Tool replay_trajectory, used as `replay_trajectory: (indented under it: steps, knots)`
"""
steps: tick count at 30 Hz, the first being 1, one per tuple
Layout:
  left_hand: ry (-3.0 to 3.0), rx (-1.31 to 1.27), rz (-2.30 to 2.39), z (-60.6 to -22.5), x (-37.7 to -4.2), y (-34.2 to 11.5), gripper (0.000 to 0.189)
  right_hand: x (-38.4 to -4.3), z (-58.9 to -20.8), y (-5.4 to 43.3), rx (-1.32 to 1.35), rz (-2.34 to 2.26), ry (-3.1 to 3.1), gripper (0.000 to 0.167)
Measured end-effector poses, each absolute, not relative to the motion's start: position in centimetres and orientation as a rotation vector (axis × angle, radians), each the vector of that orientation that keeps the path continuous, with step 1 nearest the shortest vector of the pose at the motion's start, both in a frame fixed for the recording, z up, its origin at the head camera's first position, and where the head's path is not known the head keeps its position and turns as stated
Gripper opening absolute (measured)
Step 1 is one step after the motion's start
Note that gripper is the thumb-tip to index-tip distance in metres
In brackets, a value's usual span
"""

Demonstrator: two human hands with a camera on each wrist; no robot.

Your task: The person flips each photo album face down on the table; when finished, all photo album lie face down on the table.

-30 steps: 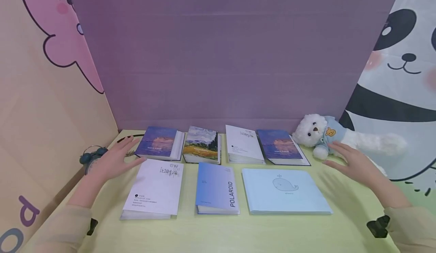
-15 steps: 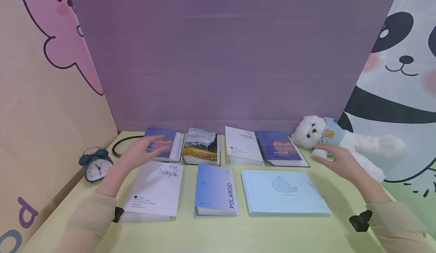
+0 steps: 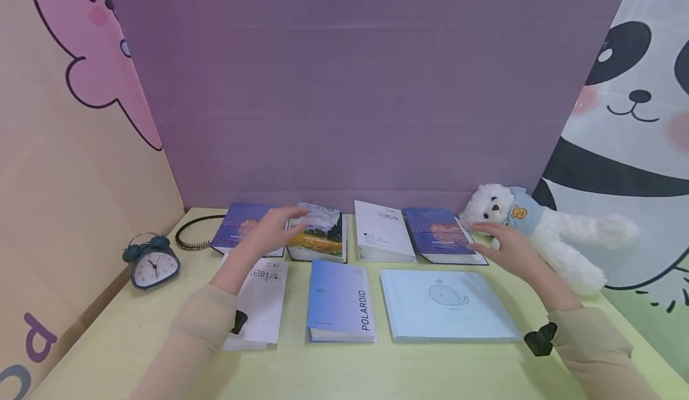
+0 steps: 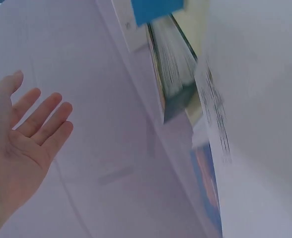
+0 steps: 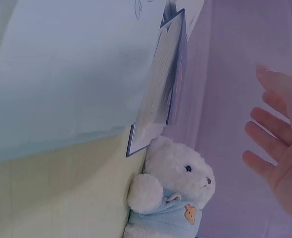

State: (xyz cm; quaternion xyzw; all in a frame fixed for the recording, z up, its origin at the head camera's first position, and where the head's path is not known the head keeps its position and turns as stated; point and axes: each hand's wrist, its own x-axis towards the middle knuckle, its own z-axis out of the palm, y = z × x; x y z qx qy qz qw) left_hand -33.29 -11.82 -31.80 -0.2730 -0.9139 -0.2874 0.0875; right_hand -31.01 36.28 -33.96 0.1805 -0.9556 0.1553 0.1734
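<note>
My left hand (image 3: 273, 231) is raised in front of the back row, overlapping the left sunset photo album (image 3: 237, 223) and the edge of the landscape-painting album (image 3: 323, 232). Its fingers (image 4: 49, 116) are spread loosely with nothing in them. On the other side my right hand (image 3: 508, 249), also holding nothing, hovers between the right sunset album (image 3: 438, 232) and the white plush bear (image 3: 570, 262). A white album (image 3: 382, 232) stands between the back albums. In front lie another white album (image 3: 264, 304), partly hidden by my left arm, a blue POLAROID album (image 3: 339, 301) and a pale blue whale album (image 3: 447, 310).
A blue twin-bell alarm clock (image 3: 156, 265) stands at the table's left side, with a dark toothed headband (image 3: 188, 235) behind it. A purple backdrop (image 3: 355, 101) rises behind the albums. A panda picture (image 3: 640, 149) covers the right wall.
Both hands have moved inward over the table, the left one to the right and the right one to the left. The alarm clock and headband are now uncovered. The albums stay put.
</note>
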Motion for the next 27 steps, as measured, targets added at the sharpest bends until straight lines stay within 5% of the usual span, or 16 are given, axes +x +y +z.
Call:
replay_trajectory:
  steps: [27]
  knots:
    - [-2.675, -0.903, -1.09, -31.5, -36.8, 1.3, 0.038, -33.9, -35.9, 34.2, 0.593, 0.556, -2.716, 0.043]
